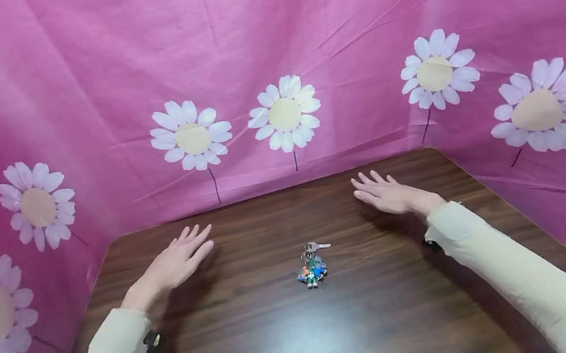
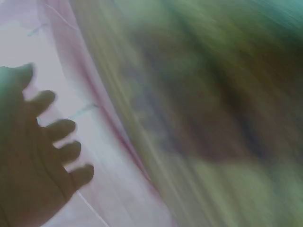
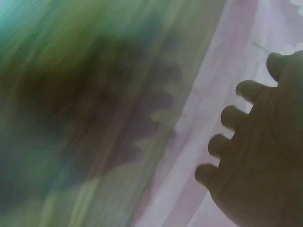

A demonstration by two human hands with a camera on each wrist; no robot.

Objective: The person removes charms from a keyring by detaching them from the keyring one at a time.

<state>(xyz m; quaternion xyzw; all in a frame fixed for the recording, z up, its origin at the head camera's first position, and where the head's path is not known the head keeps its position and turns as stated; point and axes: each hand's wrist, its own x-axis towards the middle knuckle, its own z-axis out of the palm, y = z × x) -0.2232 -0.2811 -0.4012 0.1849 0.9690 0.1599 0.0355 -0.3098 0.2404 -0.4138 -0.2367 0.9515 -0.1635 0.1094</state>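
Observation:
A bunch of small coloured figure charms [image 1: 312, 274] lies near the middle of the brown wooden table [image 1: 262, 336], joined by metal rings to a silver key [image 1: 317, 246]. To its left, my left hand [image 1: 173, 263] is held over the table with fingers straight and nothing in it. My right hand [image 1: 391, 194] is over the far right part, palm down, fingers extended and empty. Each wrist view shows the bare palm side of the left hand [image 2: 33, 156] and the right hand [image 3: 265, 151], with a blurred hand shadow on the wood.
A pink cloth [image 1: 242, 37] printed with large white daisies hangs along the back and both sides of the table. Dark straps show at both cream sleeves [image 1: 513, 265]. A bright light reflection lies on the near part of the tabletop.

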